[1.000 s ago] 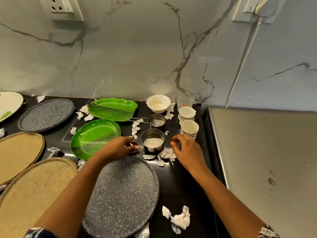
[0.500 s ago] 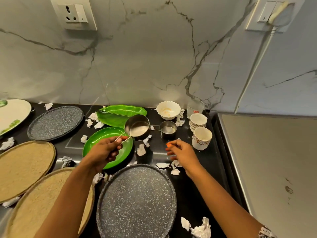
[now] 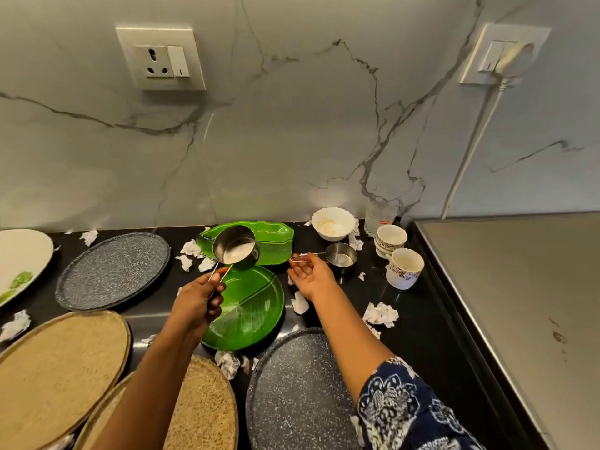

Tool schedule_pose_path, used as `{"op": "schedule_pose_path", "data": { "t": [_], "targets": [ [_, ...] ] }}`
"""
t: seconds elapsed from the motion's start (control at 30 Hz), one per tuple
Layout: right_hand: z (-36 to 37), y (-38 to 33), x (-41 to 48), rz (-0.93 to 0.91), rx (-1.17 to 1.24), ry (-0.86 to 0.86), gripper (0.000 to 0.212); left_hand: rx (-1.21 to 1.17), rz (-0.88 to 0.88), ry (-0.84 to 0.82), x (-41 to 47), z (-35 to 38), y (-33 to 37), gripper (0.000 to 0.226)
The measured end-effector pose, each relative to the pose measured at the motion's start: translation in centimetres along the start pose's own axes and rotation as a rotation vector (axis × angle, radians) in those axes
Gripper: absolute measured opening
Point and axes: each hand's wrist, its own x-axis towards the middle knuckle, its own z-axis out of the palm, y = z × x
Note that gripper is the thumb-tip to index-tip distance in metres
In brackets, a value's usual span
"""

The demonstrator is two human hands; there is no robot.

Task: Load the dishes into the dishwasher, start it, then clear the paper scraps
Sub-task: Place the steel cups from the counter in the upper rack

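Note:
My left hand [image 3: 198, 300] grips the wire handle of a large steel measuring cup [image 3: 235, 246] and holds it tilted in the air above two green leaf-shaped plates [image 3: 253, 313]. My right hand [image 3: 311, 276] is palm up with relaxed fingers, its fingertips at the wire handle of a smaller steel measuring cup [image 3: 341, 256] standing on the black counter. Whether it holds that handle is unclear. A white bowl [image 3: 332, 222], a clear glass [image 3: 378, 216] and patterned cups [image 3: 404, 267] stand behind. Crumpled paper scraps [image 3: 381, 315] lie scattered around.
Two speckled grey plates [image 3: 113, 271] sit at the left and front. Two woven tan plates [image 3: 55, 375] lie at the front left, a white plate [image 3: 19, 261] at the far left. A steel surface [image 3: 519, 303] fills the right side. A marble wall with sockets stands behind.
My left hand lifted the large measuring cup off the counter and raised it over the green plates. My right hand left the scraps and moved to the small cup's handle.

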Motion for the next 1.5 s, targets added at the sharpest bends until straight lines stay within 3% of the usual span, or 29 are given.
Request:
{"op": "schedule_pose_path", "data": {
  "t": [0.2,0.37,0.53,0.7,0.9,1.07,1.37,1.5],
  "targets": [
    [0.1,0.0,-1.6,-0.106,-0.124,-0.015,0.015,-0.039,0.01,-0.047,-0.1,1.0,-0.3,0.022],
    [-2.5,-1.1,-10.6,-0.132,-0.382,-0.157,0.022,-0.088,0.001,-0.095,-4.4,3.4,-1.1,0.021],
    [-10.6,-3.1,-21.9,-0.182,-0.566,-0.222,0.021,-0.054,0.01,-0.177,-13.0,7.6,-3.7,0.021],
    [-23.5,-4.4,-32.8,-0.262,-0.599,-0.17,0.022,-0.006,-0.002,-0.32,-24.3,13.6,-10.0,0.023],
    [-40.7,-5.7,-46.2,-0.375,-0.623,-0.029,0.022,0.069,-0.062,-0.43,-38.3,21.9,-21.1,0.021],
    [-51.1,-8.3,-53.7,-0.34,-0.562,0.151,0.025,0.165,-0.179,-0.498,-45.5,27.9,-27.6,0.024],
    [-64.4,-12.9,-54.3,-0.35,-0.398,0.545,0.025,0.312,-0.347,-0.525,-47.8,36.4,-37.2,0.023],
    [-69.5,-16.3,-54.3,-0.329,-0.457,0.689,0.019,0.375,-0.401,-0.487,-48.9,39.5,-40.4,0.021]
  ]
}}
